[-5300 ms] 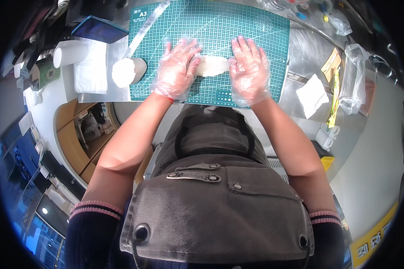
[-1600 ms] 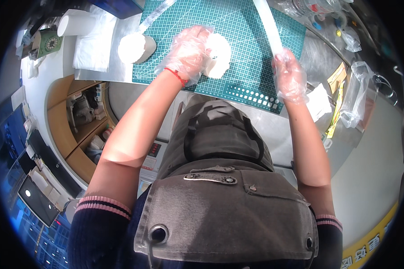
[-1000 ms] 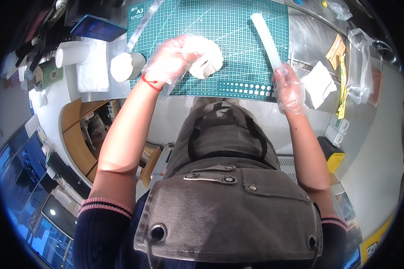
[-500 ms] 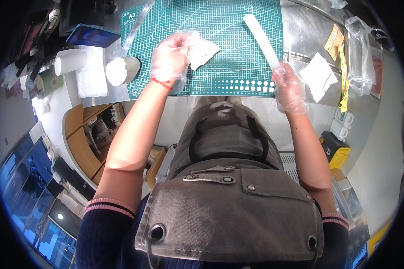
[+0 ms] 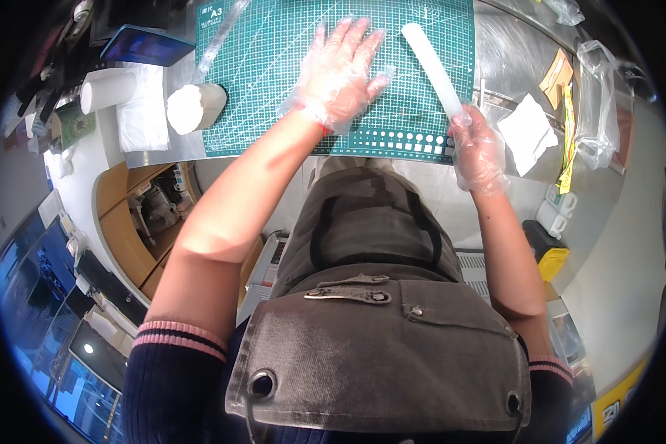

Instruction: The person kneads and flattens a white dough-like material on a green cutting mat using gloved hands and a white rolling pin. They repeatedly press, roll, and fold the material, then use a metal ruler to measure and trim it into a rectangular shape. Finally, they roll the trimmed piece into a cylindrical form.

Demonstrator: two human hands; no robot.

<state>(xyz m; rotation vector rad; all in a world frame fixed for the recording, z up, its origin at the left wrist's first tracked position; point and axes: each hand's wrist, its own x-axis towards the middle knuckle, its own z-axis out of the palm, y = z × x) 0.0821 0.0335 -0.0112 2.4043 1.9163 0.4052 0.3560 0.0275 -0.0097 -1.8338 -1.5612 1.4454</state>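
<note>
My left hand (image 5: 337,74), in a clear plastic glove, lies palm down with fingers spread on the green gridded cutting mat (image 5: 244,137). The white doughy piece from earlier is out of sight, apparently beneath it. My right hand (image 5: 475,144), also gloved, is closed around the lower end of a translucent white rolling rod (image 5: 433,66), which points up and left over the mat's right side. A white lumpy cylinder (image 5: 196,107) stands at the mat's left edge. A clear ruler (image 5: 214,48) lies at the upper left.
A blue-edged phone (image 5: 146,46), a white roll (image 5: 107,94) and white sheets (image 5: 140,118) are at the left. Right of the mat on the metal counter (image 5: 503,55) lie a crumpled white paper (image 5: 529,133), a tan card (image 5: 555,74), a yellow strip (image 5: 566,148) and a clear bag (image 5: 598,103).
My left hand has gone from gripping the white piece to spreading out flat, slightly further right, covering where the piece was. My right hand keeps the rod, lower than earlier.
</note>
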